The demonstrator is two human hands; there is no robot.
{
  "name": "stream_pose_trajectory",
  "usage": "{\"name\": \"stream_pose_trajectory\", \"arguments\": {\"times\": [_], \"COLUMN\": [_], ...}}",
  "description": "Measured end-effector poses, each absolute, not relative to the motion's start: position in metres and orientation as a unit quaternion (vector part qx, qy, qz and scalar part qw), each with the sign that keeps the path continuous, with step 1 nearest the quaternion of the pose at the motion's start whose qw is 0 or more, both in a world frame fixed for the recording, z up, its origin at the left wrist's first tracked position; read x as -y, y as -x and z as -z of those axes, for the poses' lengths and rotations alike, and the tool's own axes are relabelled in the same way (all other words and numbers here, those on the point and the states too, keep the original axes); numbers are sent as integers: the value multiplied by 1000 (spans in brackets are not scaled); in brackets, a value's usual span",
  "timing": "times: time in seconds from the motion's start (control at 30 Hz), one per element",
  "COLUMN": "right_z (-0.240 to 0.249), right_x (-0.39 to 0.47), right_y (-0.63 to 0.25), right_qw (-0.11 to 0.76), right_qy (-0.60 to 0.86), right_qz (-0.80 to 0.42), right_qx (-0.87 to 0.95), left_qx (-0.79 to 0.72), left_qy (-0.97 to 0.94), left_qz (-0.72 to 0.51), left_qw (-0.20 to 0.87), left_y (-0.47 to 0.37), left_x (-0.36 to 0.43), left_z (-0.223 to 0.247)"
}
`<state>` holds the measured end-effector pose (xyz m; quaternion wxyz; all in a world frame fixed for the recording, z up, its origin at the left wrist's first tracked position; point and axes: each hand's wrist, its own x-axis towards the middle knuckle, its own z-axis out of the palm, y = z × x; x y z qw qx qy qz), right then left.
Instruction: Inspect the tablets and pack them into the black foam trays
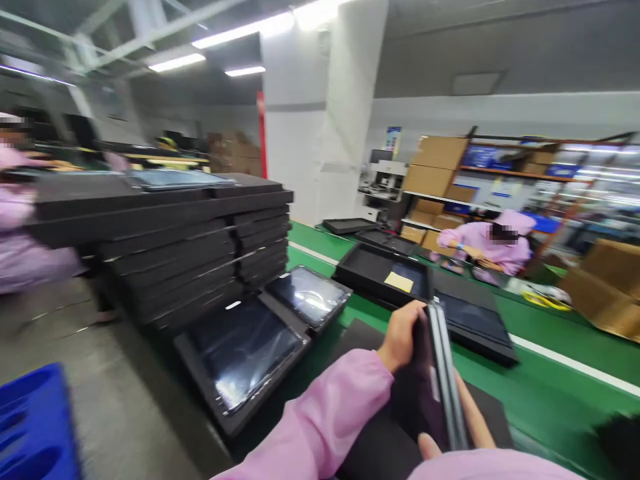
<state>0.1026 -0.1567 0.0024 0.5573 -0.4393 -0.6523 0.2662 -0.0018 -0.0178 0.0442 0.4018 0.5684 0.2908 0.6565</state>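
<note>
In the middle foreground I hold a small batch of thin flat screen panels (424, 380) on edge, dark faces to the left and silvery edges toward me. My left hand (401, 335) is closed around their far upper edge. Low on the batch, my right hand (473, 412) wraps the near right side, partly hidden by the panels and my sleeve. Below them lies a black foam sheet (363, 340) on the green table (545, 370). To the left, two glossy dark screens, a nearer one (245, 350) and a farther one (309, 293), lie in black foam trays.
A tall stack of black foam trays (175, 267) stands at the left. Across the table, an open black tray (370, 270) holds a yellow paper (399, 282). A co-worker (487, 243) sits beyond, near a cardboard box (607, 287). A blue crate (37, 423) is at lower left.
</note>
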Motion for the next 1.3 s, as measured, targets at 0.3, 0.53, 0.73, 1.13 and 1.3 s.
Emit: {"name": "stream_pose_trajectory", "arguments": {"times": [0.3,0.53,0.73,1.13,1.3], "right_z": [-30,-45,-50,-48,-48], "right_x": [148,156,153,146,147], "right_y": [-116,-117,-119,-125,-130], "right_qw": [610,624,630,634,629], "right_qy": [410,372,371,406,428], "right_qz": [-336,-323,-288,-286,-301], "right_qx": [589,606,619,593,575], "left_qx": [-243,-233,-239,-238,-245], "left_qy": [-601,-618,-610,-599,-593], "left_qz": [-607,-598,-602,-593,-590], "left_qw": [459,455,457,482,491], "left_y": [-12,-7,-10,-17,-20], "left_x": [15,27,24,18,18], "left_z": [-54,-54,-56,-54,-55]}}
